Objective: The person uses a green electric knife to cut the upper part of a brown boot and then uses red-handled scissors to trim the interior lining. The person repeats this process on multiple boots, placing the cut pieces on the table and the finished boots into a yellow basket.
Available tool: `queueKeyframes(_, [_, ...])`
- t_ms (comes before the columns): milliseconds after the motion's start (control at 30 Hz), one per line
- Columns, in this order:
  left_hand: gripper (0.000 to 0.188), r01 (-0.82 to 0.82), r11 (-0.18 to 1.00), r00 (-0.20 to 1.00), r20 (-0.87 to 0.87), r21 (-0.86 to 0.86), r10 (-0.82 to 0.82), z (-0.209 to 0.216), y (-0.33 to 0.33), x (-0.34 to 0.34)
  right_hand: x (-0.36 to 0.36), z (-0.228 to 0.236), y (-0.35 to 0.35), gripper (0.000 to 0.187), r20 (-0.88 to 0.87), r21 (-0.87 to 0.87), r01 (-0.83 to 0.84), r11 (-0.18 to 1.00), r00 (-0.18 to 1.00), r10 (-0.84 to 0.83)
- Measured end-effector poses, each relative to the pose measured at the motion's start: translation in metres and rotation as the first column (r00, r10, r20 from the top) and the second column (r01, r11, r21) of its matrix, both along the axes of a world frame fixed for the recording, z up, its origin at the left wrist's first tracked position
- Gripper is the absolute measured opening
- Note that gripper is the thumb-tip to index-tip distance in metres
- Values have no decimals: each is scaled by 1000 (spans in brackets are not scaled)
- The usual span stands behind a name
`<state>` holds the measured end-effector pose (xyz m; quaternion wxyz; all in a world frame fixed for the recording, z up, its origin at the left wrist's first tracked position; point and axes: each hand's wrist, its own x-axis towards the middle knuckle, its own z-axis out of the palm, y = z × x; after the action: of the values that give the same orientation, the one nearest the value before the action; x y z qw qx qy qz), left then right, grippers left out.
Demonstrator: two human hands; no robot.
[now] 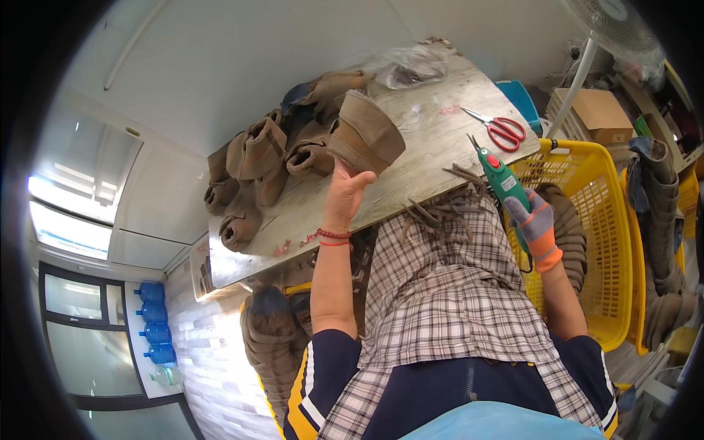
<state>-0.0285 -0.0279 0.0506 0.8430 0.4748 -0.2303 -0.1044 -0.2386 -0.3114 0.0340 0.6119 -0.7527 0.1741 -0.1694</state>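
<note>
My bare left hand [345,192], with red bead and cord bracelets at the wrist, grips the lower edge of a brown boot upper [369,133]. The thumb points out to the right and the other fingers are partly hidden behind the piece. The upper is tilted and open like a cuff, held over the table. In a grey and orange glove, my right hand [537,229] is closed round a green corded hand tool [503,180]. That tool has a red button and a narrow forked metal tip pointing up and left, apart from the upper.
More brown boot uppers [255,152] are heaped on the wooden table [433,117]. Red-handled scissors [504,133] lie near its right end. Brown scraps [444,213] rest on my checked apron. Yellow baskets [614,242] stand at right, beneath a fan [612,26].
</note>
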Motion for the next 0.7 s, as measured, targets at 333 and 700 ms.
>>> queueKeyframes(333, [34, -13, 965, 799, -583, -263, -148, 24, 35, 17, 0, -5, 21, 55, 145, -547, 74, 834, 989, 7])
queueKeyframes(700, [30, -23, 965, 659, -729, -263, -183, 16, 61, 30, -10, 1, 34, 53, 176, -693, 55, 719, 980, 94])
